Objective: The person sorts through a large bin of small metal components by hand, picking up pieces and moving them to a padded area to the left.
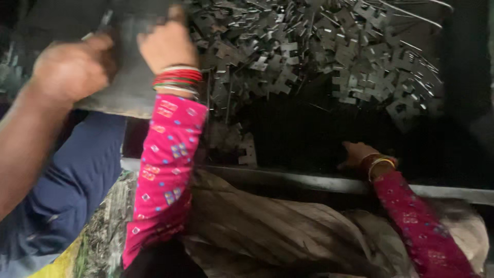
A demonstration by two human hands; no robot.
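Up top, the left hand (167,44) grips a grey tray (128,87); right hand (357,154), fingers loose, reaches beneath metal pieces (309,46).

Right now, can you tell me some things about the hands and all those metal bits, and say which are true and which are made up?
1. The left hand grips a grey sheet. True.
2. The metal pieces lie in one neat stack. False: they are a jumbled heap.
3. The right hand is up on the heap. False: it is low, near the metal rail.
4. Another person's hand touches the sheet. True.
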